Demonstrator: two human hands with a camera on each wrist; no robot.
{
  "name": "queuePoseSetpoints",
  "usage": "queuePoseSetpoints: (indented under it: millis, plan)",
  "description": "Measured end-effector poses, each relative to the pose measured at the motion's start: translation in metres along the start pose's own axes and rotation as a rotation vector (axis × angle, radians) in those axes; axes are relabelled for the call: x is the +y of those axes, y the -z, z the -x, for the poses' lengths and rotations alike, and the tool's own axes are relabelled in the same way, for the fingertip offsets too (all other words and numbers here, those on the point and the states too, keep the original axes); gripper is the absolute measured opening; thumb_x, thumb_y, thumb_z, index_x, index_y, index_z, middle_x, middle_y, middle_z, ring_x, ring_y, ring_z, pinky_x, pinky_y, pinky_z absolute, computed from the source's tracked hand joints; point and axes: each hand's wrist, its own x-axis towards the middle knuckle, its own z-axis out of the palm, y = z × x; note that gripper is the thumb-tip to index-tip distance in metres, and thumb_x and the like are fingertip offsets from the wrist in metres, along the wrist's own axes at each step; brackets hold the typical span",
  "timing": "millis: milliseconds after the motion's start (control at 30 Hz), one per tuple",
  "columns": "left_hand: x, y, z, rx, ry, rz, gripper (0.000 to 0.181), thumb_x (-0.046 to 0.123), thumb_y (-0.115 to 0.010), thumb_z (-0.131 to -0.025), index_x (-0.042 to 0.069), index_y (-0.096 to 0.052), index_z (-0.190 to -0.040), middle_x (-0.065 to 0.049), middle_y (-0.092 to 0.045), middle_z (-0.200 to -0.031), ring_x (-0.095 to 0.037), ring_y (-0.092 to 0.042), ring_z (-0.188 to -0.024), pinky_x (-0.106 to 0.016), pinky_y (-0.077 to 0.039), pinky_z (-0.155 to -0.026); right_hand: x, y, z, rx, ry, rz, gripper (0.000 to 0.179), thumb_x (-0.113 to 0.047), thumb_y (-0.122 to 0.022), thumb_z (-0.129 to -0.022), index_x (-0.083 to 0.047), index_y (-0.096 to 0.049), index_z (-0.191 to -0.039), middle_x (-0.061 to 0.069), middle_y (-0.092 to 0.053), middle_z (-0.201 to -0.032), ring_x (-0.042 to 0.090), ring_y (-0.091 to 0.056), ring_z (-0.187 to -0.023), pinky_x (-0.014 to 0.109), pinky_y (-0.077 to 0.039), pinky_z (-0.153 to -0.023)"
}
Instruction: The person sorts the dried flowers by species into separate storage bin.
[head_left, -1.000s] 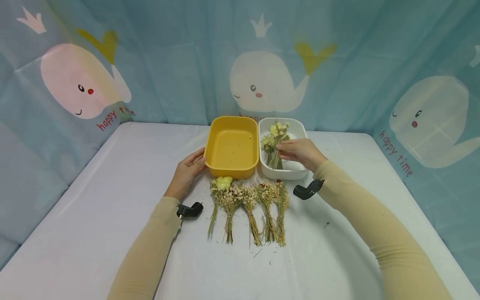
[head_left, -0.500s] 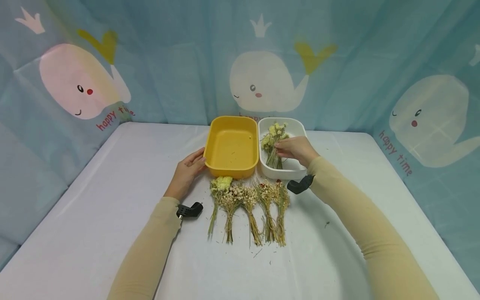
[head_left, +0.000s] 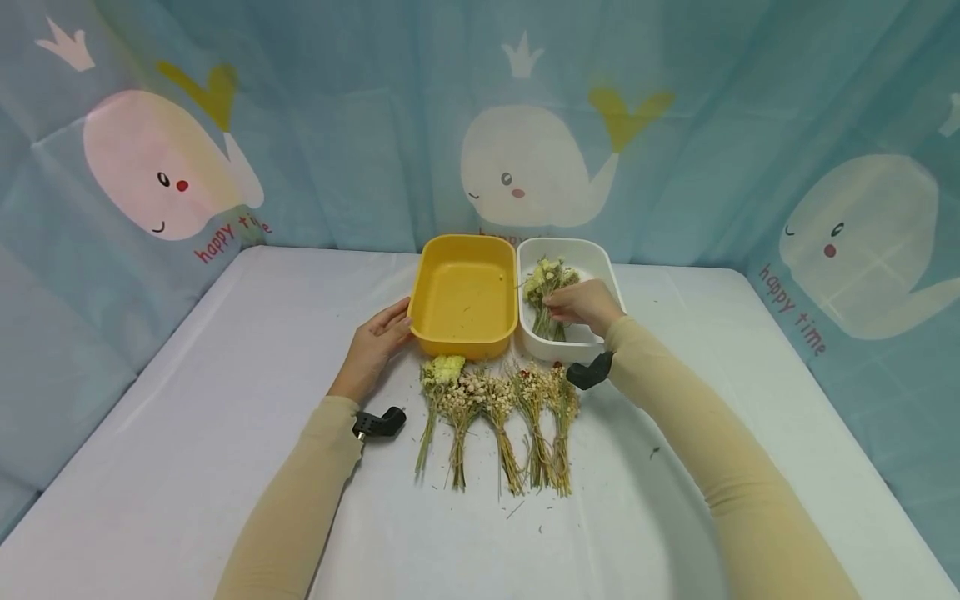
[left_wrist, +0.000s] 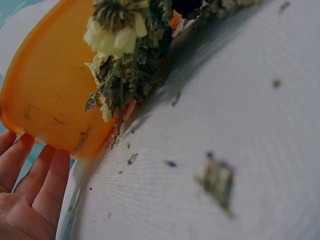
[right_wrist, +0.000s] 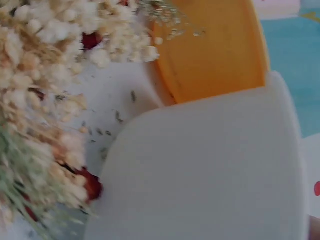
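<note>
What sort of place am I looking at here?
Probably a makeshift recording booth: a white table, blue whale-print curtain behind and beside it, and a black camera-like device at each wrist.

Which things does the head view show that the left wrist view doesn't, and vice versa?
Only the head view: the right hand holding a dried bunch in the white tub.
Only the left wrist view: dark marks on the outside of the yellow tub.
Both: the left hand touching the yellow tub, and a yellow-flowered bunch before it.
</note>
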Motion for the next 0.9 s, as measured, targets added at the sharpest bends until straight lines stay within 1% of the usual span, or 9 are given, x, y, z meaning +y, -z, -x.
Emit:
queuePoseSetpoints:
  millis: [133,200,233,433,500,600,700,767,900]
  plan:
    - [0.0,0.0004,0.0008,0.003,0.004,-0.007,0.061,0.03,-0.058,-0.102,0.011,-0.036,-0.155,-0.01,-0.039,-0.159,-0.024,-0.043,-0.144,-0.02,-0.051,-0.105,0.002,-0.005,-0.0015,0.01,-0.016,0.015,0.04,-0.004,-0.068,-0.093,0.013,-0.059,-0.128,0.016,-0.072,-0.109,0.006,-0.069,-0.067,0.019,-0.064,-0.072]
    - [0.0001,0.0007,0.0009,0.002,0.005,-0.007,0.061,0.03,-0.058,-0.102,0.011,-0.036,-0.155,-0.009,-0.039,-0.159,-0.024,-0.043,-0.144,-0.02,-0.051,-0.105,0.0026,-0.0065,-0.0026,0.02,-0.027,0.02,0.04,-0.005,-0.068,-0.093,0.012,-0.059,-0.128,0.017,-0.071,-0.112,0.006,-0.069,-0.067,0.019,-0.064,-0.07]
    - [0.0003,0.0006,0.0009,0.003,0.006,-0.008,0.06,0.03,-0.058,-0.101,0.012,-0.037,-0.155,-0.009,-0.04,-0.159,-0.024,-0.043,-0.143,-0.02,-0.051,-0.105,0.0028,-0.0069,-0.0032,0.027,-0.031,0.019,0.04,-0.005,-0.068,-0.093,0.012,-0.059,-0.128,0.016,-0.071,-0.111,0.005,-0.068,-0.067,0.019,-0.064,-0.07]
    - [0.003,-0.001,0.0001,-0.003,-0.004,-0.024,0.061,0.031,-0.058,-0.102,0.011,-0.036,-0.155,-0.008,-0.039,-0.159,-0.026,-0.044,-0.143,-0.019,-0.051,-0.105,0.005,-0.0041,-0.0053,0.07,-0.043,0.024,0.037,-0.003,-0.07,-0.091,0.011,-0.062,-0.124,0.002,-0.073,-0.086,0.006,-0.069,-0.065,0.022,-0.065,-0.072]
    - [0.0039,-0.0013,0.0001,-0.002,-0.003,-0.022,0.061,0.031,-0.058,-0.102,0.011,-0.036,-0.155,-0.009,-0.039,-0.159,-0.026,-0.044,-0.143,-0.019,-0.051,-0.104,0.0055,-0.0035,-0.0051,0.065,-0.041,0.028,0.037,-0.004,-0.07,-0.091,0.012,-0.062,-0.124,0.0,-0.074,-0.084,0.006,-0.069,-0.066,0.023,-0.065,-0.074]
    - [0.0045,-0.0018,0.0004,0.001,-0.001,-0.015,0.061,0.03,-0.058,-0.101,0.011,-0.036,-0.155,-0.009,-0.039,-0.159,-0.026,-0.044,-0.143,-0.019,-0.052,-0.104,0.0063,-0.0039,-0.0048,0.051,-0.035,0.032,0.037,-0.005,-0.07,-0.092,0.012,-0.062,-0.124,0.0,-0.074,-0.084,0.007,-0.07,-0.068,0.023,-0.065,-0.077]
    - [0.0042,-0.0018,0.0006,0.0,0.0,-0.007,0.061,0.029,-0.058,-0.102,0.01,-0.036,-0.155,-0.01,-0.039,-0.159,-0.027,-0.044,-0.143,-0.019,-0.052,-0.103,0.0076,-0.0049,-0.0046,0.04,-0.025,0.033,0.037,-0.005,-0.07,-0.092,0.012,-0.062,-0.124,0.006,-0.076,-0.09,0.008,-0.07,-0.069,0.024,-0.064,-0.078]
    - [0.0037,-0.0019,0.0008,0.002,0.0,-0.002,0.06,0.028,-0.058,-0.102,0.01,-0.036,-0.155,-0.011,-0.039,-0.159,-0.027,-0.043,-0.143,-0.019,-0.053,-0.103,0.0086,-0.0054,-0.0042,0.032,-0.018,0.027,0.036,-0.005,-0.069,-0.093,0.012,-0.062,-0.124,0.014,-0.076,-0.1,0.008,-0.07,-0.07,0.025,-0.064,-0.08]
    - [0.0026,-0.0014,0.0009,0.0,0.003,0.006,0.06,0.027,-0.058,-0.102,0.009,-0.036,-0.155,-0.011,-0.04,-0.158,-0.026,-0.042,-0.144,-0.019,-0.053,-0.103,0.0098,-0.0054,-0.0014,0.024,0.004,0.026,0.036,-0.005,-0.067,-0.094,0.012,-0.062,-0.126,0.023,-0.069,-0.121,0.008,-0.071,-0.072,0.027,-0.064,-0.084]
